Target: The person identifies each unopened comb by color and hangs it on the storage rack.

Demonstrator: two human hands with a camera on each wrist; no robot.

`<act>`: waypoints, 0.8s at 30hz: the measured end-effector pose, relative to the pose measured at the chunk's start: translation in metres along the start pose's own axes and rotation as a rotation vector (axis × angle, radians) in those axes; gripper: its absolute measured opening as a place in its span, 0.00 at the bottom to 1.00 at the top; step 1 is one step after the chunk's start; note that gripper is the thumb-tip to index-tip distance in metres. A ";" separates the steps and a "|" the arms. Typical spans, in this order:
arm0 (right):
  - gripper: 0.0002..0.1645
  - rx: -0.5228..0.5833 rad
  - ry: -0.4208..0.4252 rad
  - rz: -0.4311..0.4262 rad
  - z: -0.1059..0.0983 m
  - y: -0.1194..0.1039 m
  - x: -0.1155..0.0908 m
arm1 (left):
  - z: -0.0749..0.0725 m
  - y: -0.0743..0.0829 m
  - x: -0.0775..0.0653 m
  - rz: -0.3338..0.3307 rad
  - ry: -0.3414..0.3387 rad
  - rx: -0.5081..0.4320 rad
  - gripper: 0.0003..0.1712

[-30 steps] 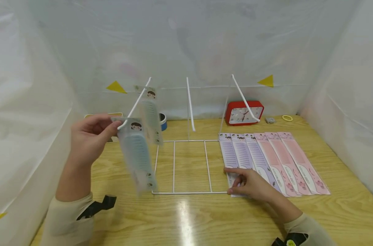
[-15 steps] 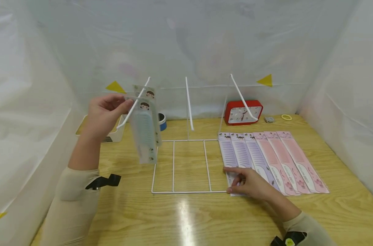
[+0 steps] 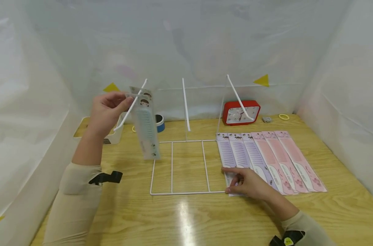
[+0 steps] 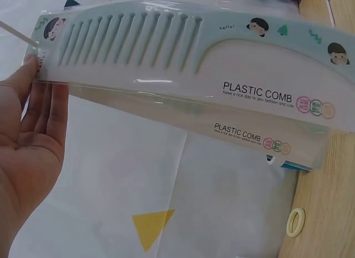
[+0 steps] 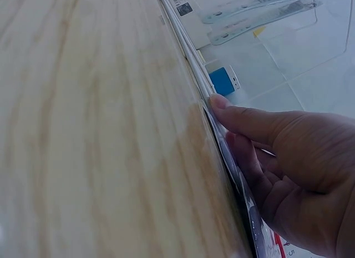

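Note:
My left hand [image 3: 104, 111] pinches the top of a mint packaged plastic comb [image 4: 138, 52] between thumb and fingers. The comb hangs partway along the left prong [image 3: 124, 119] of a white wire display rack [image 3: 189, 193]. Behind it hangs a second mint packaged comb [image 4: 238, 133], largely covered in the head view. My right hand [image 3: 251, 182] rests at the rack's right base corner. Its thumb touches the rod, its index finger lies straight along the side, and the other fingers curl loosely. Beside and partly under it is a purple packaged comb [image 3: 226, 152].
More purple and pink packaged combs [image 3: 286, 147] lie overlapping to the right. A red clock [image 3: 241, 112], a small grey object [image 3: 266, 119] and a yellow ring [image 3: 283, 117] stand behind. A blue tape roll [image 3: 160, 123] and a whitish tray [image 3: 112, 138] are at back left.
My left hand has slid the front comb from the left prong's tip back along it, close to the rear comb. The right hand has stayed at the rack's base corner.

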State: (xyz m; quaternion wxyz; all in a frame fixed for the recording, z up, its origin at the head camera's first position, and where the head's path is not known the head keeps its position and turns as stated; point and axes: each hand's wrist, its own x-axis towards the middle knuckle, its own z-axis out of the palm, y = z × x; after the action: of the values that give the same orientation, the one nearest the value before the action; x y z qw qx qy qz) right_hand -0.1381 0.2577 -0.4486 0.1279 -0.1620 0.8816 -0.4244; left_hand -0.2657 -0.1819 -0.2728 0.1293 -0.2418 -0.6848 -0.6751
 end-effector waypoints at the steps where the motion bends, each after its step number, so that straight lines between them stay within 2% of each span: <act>1: 0.43 0.001 -0.002 0.000 0.000 0.000 0.000 | 0.000 -0.001 -0.001 0.002 0.007 0.004 0.02; 6: 0.43 0.001 -0.012 -0.003 -0.001 0.000 0.000 | -0.004 -0.002 -0.014 0.022 0.062 0.087 0.09; 9: 0.43 -0.011 -0.015 -0.012 -0.002 -0.002 0.001 | -0.008 -0.001 -0.026 0.009 0.080 0.167 0.16; 14: 0.39 0.006 -0.017 -0.027 -0.007 -0.005 0.006 | -0.013 -0.001 -0.054 -0.055 0.073 0.328 0.26; 16: 0.38 0.031 0.014 -0.021 -0.014 -0.004 0.012 | -0.013 -0.003 -0.067 -0.063 0.059 0.324 0.26; 19: 0.37 0.037 0.080 0.009 -0.029 0.000 0.027 | -0.011 -0.010 -0.086 -0.061 0.003 0.311 0.22; 24: 0.38 -0.001 0.140 0.053 -0.056 0.009 0.060 | -0.009 -0.018 -0.113 -0.112 -0.158 0.333 0.20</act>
State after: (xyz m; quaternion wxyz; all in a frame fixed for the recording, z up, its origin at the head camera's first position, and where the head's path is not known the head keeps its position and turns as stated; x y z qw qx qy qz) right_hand -0.2145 0.2792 -0.4275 0.0768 -0.1086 0.8927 -0.4306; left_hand -0.1803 -0.2082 -0.3447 0.0756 -0.2308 -0.8075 -0.5375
